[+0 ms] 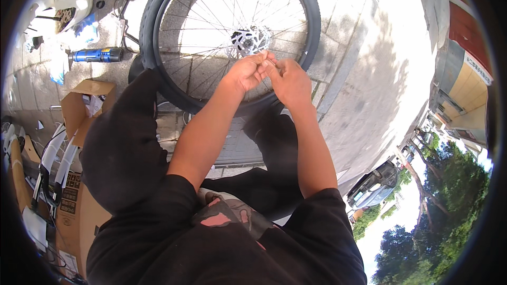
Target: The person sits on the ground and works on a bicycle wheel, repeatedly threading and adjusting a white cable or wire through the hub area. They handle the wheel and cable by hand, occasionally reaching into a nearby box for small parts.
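Note:
A bicycle wheel (315, 21) with a black tyre and thin spokes is in front of me, its near edge by my legs. At its hub sits a silver disc brake rotor (260, 36) with a dark centre. Just on the near side of the rotor, my left hand (249, 72) and my right hand (289, 80) meet, fingertips pinched together. Whatever is between the fingers is too small to make out. Both hands appear to be above the spokes; whether they touch the wheel I cannot tell.
A blue and black cylindrical tool (97, 55) lies left of the wheel. Nearer stands an open cardboard box (79, 108) with small packets inside. Bicycle frame parts (50, 153) and a large carton (87, 227) are at the lower left. A parked car (375, 184) is off to the right.

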The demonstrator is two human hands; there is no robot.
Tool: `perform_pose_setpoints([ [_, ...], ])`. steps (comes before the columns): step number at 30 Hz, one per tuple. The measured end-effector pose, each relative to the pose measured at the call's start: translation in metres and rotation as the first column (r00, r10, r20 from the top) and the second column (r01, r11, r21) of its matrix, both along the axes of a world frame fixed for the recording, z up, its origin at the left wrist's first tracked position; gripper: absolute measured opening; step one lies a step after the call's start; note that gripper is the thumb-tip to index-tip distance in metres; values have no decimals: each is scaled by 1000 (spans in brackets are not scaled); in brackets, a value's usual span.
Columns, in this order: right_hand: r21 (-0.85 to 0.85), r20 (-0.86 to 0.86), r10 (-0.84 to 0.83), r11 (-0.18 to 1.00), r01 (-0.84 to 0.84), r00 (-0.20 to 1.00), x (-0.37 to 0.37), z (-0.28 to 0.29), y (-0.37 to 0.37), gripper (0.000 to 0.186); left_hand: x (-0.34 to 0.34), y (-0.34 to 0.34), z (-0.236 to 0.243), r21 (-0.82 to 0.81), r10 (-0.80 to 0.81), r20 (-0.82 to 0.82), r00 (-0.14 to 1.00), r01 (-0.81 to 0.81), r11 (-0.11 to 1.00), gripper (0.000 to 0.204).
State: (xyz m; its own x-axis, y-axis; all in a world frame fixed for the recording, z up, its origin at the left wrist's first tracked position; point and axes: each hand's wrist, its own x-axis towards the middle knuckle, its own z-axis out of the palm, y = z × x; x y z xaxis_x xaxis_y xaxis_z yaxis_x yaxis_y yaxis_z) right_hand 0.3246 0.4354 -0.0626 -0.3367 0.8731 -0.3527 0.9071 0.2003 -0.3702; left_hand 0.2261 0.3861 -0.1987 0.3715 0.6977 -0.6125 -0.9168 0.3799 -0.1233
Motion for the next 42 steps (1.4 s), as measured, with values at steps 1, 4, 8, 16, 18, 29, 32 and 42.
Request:
perform_pose_setpoints([
  [1,174,-6,106,979,-104,994,2,1,-1,48,0,-1,-2,19,-18,6,1000,18,1000,23],
  [4,24,127,-19,1000,16,992,3,-9,3,44,3,4,14,-165,-1,-8,1000,0,986,21],
  [8,-393,89,-621,697,600,779,6,-22,4,44,0,7,16,-228,-46,-12,999,42,973,19],
  [16,-17,272,93,996,-92,958,4,-8,-8,37,4,8,-20,-185,-59,-62,996,46,982,24],
  [18,-427,-29,-404,832,354,914,-9,-10,-2,40,5,12,-13,-181,-55,-104,993,35,983,31],
  [29,84,222,281,948,-306,934,9,-8,-13,28,-5,2,-35,25,-101,-29,994,102,994,22],
  [32,56,293,439,879,-474,849,6,4,-4,31,-9,4,-38,-50,-120,-48,992,118,992,21],
  [42,-138,276,688,720,-680,671,3,1,30,29,-2,2,-39,21,-149,-60,987,150,988,21],
])
